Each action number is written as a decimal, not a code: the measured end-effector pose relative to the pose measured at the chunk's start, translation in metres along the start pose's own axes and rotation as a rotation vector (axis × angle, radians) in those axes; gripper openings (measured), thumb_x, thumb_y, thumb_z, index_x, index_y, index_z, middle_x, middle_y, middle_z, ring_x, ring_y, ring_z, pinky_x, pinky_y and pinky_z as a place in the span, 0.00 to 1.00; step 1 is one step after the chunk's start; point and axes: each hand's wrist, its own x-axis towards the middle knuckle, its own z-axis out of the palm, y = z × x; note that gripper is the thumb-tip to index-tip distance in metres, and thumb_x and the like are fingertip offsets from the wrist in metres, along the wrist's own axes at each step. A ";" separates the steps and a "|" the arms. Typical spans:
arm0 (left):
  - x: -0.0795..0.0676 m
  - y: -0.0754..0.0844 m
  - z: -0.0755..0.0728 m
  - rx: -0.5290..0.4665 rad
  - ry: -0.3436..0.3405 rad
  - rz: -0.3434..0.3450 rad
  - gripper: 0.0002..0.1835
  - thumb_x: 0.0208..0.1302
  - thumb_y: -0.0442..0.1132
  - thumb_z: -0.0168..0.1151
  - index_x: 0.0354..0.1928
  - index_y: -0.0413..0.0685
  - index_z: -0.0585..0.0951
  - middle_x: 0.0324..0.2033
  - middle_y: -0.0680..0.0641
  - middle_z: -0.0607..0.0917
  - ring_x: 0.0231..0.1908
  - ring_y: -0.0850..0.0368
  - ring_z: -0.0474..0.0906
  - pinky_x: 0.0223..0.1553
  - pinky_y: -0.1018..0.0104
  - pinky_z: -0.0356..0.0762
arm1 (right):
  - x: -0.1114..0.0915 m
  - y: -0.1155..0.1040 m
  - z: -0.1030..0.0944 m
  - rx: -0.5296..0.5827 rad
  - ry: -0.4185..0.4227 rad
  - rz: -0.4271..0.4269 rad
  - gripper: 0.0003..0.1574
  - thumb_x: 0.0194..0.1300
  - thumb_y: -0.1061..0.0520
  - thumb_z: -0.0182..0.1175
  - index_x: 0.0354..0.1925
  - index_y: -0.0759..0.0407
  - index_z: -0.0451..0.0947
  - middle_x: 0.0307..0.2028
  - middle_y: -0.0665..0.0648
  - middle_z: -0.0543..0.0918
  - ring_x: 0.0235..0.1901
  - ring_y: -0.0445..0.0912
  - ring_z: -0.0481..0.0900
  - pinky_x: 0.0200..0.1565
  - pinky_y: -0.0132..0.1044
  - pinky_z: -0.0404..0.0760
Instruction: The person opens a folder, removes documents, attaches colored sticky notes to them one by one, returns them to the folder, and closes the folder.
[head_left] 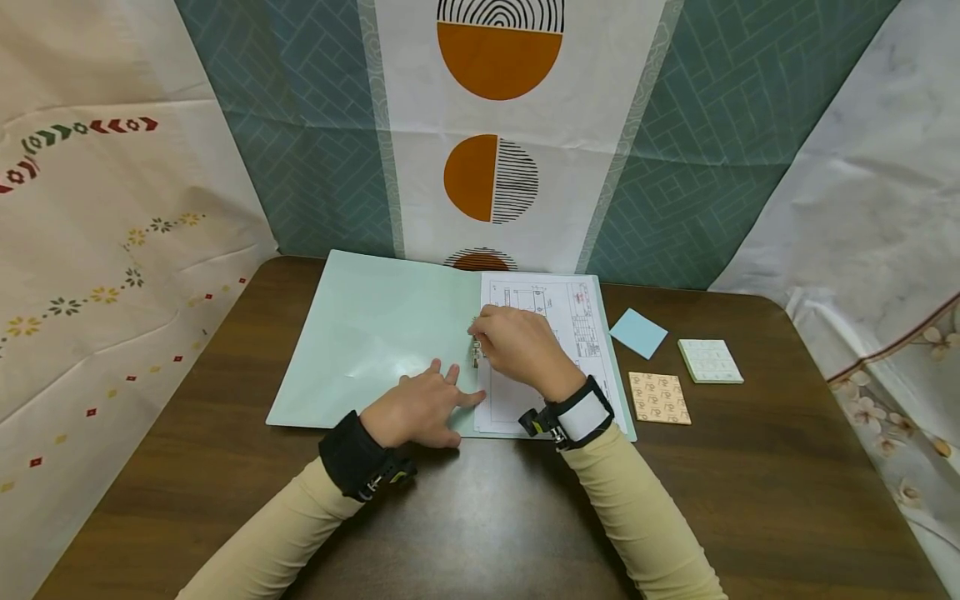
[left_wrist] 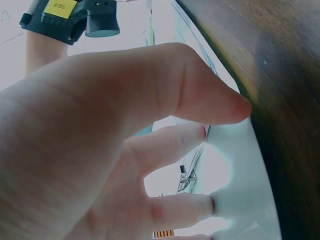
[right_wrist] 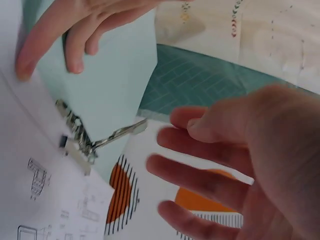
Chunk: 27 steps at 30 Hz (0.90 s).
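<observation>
A pale green folder (head_left: 375,333) lies spread on the table, with printed drawing sheets (head_left: 588,333) on its right side. Along the fold sits a metal lever clip (right_wrist: 77,130); its lever stands raised in the right wrist view. My left hand (head_left: 423,406) rests with spread fingers on the folder's lower middle, a finger touching the sheets' left edge. Over the clip is my right hand (head_left: 517,346), its fingers loosely bent. In the right wrist view a gap shows between those fingers and the lever's tip, and nothing is held.
Right of the folder lie a blue square of paper (head_left: 639,333), a patterned tan square (head_left: 659,397) and a white-topped square stack (head_left: 710,361). The brown wooden table (head_left: 480,533) meets hanging patterned cloths (head_left: 322,167) at its back and sides.
</observation>
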 end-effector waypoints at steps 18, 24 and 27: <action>0.001 0.000 0.001 0.011 0.008 0.007 0.40 0.69 0.54 0.79 0.82 0.70 0.77 0.85 0.31 0.68 0.84 0.22 0.64 0.65 0.18 0.80 | -0.003 -0.007 -0.001 -0.025 -0.072 -0.045 0.18 0.77 0.62 0.67 0.59 0.55 0.94 0.64 0.58 0.93 0.34 0.50 0.91 0.23 0.31 0.64; 0.001 0.000 0.000 0.002 0.001 0.000 0.40 0.70 0.54 0.79 0.82 0.70 0.77 0.86 0.31 0.67 0.85 0.22 0.63 0.66 0.17 0.79 | -0.002 -0.007 -0.002 -0.012 -0.066 -0.040 0.20 0.77 0.63 0.65 0.61 0.55 0.93 0.63 0.57 0.93 0.27 0.47 0.84 0.22 0.30 0.62; 0.001 0.000 0.000 -0.003 -0.002 -0.003 0.40 0.70 0.54 0.79 0.82 0.71 0.76 0.86 0.31 0.67 0.85 0.22 0.62 0.67 0.17 0.78 | -0.002 -0.007 0.000 -0.005 -0.086 -0.035 0.20 0.77 0.63 0.65 0.61 0.55 0.93 0.67 0.59 0.92 0.28 0.47 0.84 0.23 0.30 0.62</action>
